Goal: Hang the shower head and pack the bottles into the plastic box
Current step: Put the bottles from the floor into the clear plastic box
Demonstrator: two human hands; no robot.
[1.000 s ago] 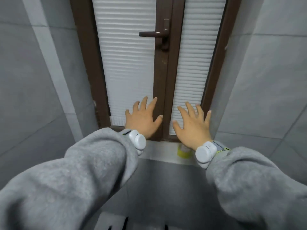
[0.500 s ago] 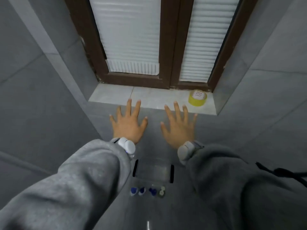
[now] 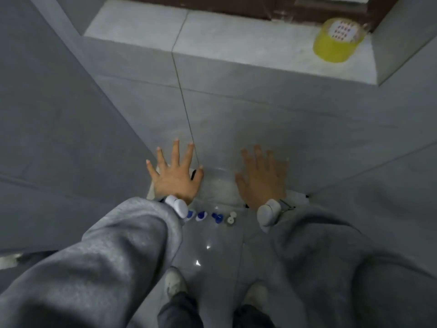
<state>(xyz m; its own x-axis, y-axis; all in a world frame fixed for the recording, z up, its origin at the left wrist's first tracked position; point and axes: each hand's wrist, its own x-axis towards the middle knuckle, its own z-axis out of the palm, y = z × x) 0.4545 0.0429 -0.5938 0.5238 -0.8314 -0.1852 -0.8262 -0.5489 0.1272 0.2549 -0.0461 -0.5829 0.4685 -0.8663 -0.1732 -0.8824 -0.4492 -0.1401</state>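
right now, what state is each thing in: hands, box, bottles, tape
left hand, open, fingers spread, holding nothing
right hand, open, blurred, holding nothing
plastic box, on the floor below the hands; lid on or off cannot be told
bottles, four, upright, capped, in a row outside the box on its near side
tape roll, lying flat on the sill

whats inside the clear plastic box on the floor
Nothing shows in the middle of the plastic box; the left hand and right hand cover its ends. The bottles stand outside it.
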